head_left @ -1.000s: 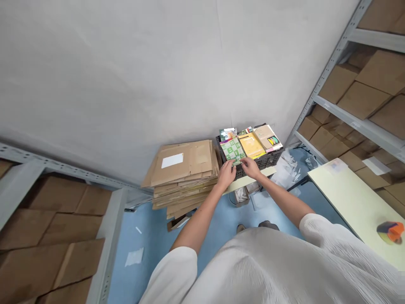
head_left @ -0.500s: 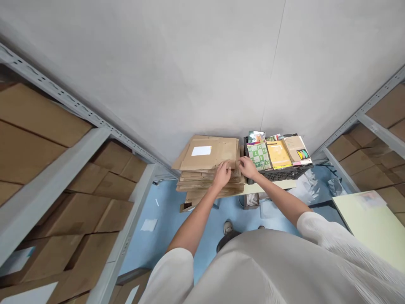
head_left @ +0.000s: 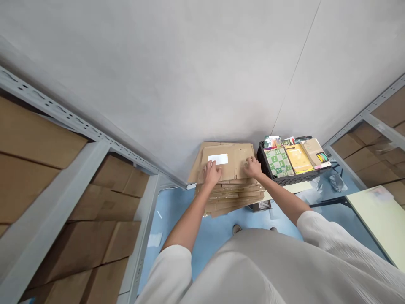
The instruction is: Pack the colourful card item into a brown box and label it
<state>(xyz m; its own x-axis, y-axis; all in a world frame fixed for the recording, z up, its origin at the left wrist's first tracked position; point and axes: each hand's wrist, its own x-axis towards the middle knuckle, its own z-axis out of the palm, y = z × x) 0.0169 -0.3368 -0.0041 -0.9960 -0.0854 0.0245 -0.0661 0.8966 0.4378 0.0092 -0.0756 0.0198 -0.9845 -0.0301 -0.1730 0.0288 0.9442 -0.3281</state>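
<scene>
A stack of flattened cardboard boxes (head_left: pixel 236 196) stands against the wall in front of me. The top cardboard sheet (head_left: pixel 232 171) carries a white label (head_left: pixel 218 158). On that sheet, just below the label, lies my left hand (head_left: pixel 211 173), its fingers apart and bent a little. My right hand (head_left: pixel 253 168) rests on the sheet near its right edge, fingers slightly curled and apart, with nothing seen in it. What the fingertips press against is partly hidden.
Right of the stack, a black crate (head_left: pixel 292 179) holds books, among them a yellow book (head_left: pixel 298 158). Metal shelving (head_left: pixel 144 207) with cardboard boxes flanks me on the left, with more boxes (head_left: pixel 368 150) at the right. A pale table (head_left: pixel 379 221) stands at lower right.
My left hand has moved left and back across the top sheet toward the label. My right hand has come from beside the stack onto its right edge. The camera view has shifted.
</scene>
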